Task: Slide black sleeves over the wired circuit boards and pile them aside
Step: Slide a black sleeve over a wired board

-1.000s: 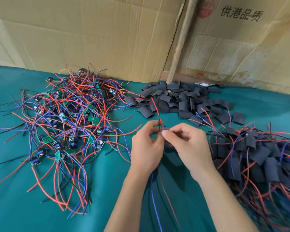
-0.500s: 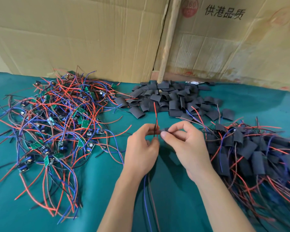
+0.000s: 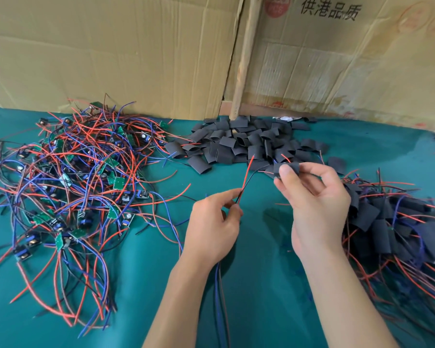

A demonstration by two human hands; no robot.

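My left hand [image 3: 212, 227] pinches a red and a black wire [image 3: 246, 179] that rise up and to the right; blue and red leads hang below its palm. My right hand [image 3: 312, 199] pinches a black sleeve [image 3: 288, 168] between thumb and fingers, raised just in front of the heap of loose black sleeves [image 3: 246, 144]. The board that belongs to these wires is hidden. A tangle of bare wired circuit boards [image 3: 68, 182] covers the left of the teal cloth. Sleeved boards lie heaped at the right [image 3: 397, 227].
Cardboard sheets [image 3: 136, 54] and a printed carton [image 3: 349, 59] stand along the back edge of the table, with a wooden strip [image 3: 242, 71] between them. Teal cloth [image 3: 259, 285] shows bare between my forearms.
My hands have drawn apart: the right one has gone up and to the right with the black sleeve, while the left keeps its pinch on the red and black wires.
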